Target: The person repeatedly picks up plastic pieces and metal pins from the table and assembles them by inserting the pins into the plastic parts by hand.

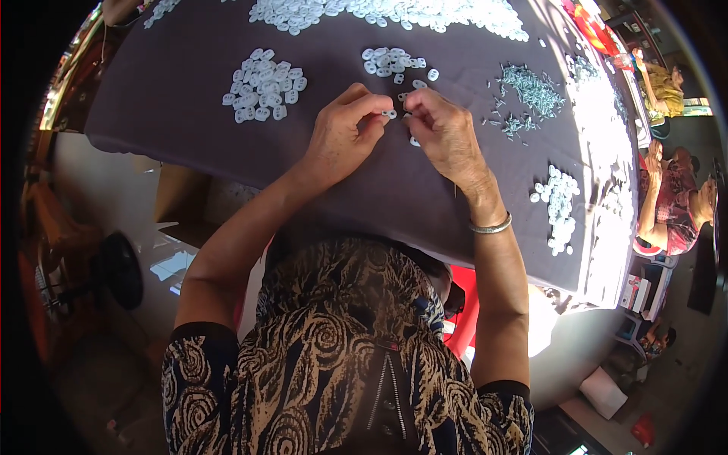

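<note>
My left hand [343, 135] pinches a small white plastic piece [389, 114] between thumb and forefinger over the dark purple tablecloth [189, 83]. My right hand [440, 129] is closed right beside it, its fingertips meeting the same piece; what it holds is too small to tell. A silver bangle [491, 226] sits on my right wrist. A small cluster of white pieces [394, 62] lies just beyond the hands, and one loose piece [414, 141] lies under my right hand.
A pile of white pieces [263, 83] lies to the left, a long heap [394, 11] along the far edge, another group [560, 205] at the right. Small metal screws [531, 91] are scattered to the right. Other people sit at the far right [671, 197].
</note>
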A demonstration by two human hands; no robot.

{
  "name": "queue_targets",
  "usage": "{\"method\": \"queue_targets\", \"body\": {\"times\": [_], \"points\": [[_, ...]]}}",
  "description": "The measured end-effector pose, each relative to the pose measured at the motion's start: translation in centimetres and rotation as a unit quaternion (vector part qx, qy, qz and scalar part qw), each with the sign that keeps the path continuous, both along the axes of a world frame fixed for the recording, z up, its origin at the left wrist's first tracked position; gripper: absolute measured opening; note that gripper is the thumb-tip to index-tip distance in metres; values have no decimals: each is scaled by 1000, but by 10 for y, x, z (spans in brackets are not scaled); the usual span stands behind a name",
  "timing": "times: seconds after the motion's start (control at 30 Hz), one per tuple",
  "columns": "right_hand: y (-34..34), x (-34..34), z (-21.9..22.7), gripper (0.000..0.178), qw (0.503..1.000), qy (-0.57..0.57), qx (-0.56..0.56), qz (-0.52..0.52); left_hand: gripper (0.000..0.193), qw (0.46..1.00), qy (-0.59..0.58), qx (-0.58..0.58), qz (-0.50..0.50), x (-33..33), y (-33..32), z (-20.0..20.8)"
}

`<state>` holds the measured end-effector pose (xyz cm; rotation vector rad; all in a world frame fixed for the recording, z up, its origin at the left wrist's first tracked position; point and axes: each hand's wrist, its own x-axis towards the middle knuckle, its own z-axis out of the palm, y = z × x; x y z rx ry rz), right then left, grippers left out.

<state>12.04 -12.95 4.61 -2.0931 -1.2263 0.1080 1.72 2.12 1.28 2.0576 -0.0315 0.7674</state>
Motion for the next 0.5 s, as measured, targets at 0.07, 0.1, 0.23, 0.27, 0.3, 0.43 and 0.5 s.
{"method": "queue_targets", "body": {"times": [0.07, 0.1, 0.23, 0.27, 0.3, 0.43, 0.5], "points": [[-1, -2, 0, 14, 985, 122, 119, -33, 23, 999, 3, -42, 12, 0, -2, 4], [-2, -2, -2, 14, 985, 120, 122, -35, 23, 999, 1, -39, 9, -1, -2, 5], [-7, -6, 1, 8, 923, 308, 230, -36, 35, 992, 48, -120, -11, -3, -8, 10], [-8, -9, 3, 7, 879, 394, 265, -33, 38, 985, 55, -162, -23, -3, -10, 12], [-9, -11, 4, 7, 879, 395, 266, -34, 38, 985, 56, -161, -23, -1, -12, 14], [-11, -18, -2, 6, 857, 425, 287, -43, 41, 971, 26, -225, -79, 2, -18, 20], [-11, -20, -7, 6, 846, 441, 297, -37, 41, 970, 34, -224, -89, 2, -18, 19]]}}
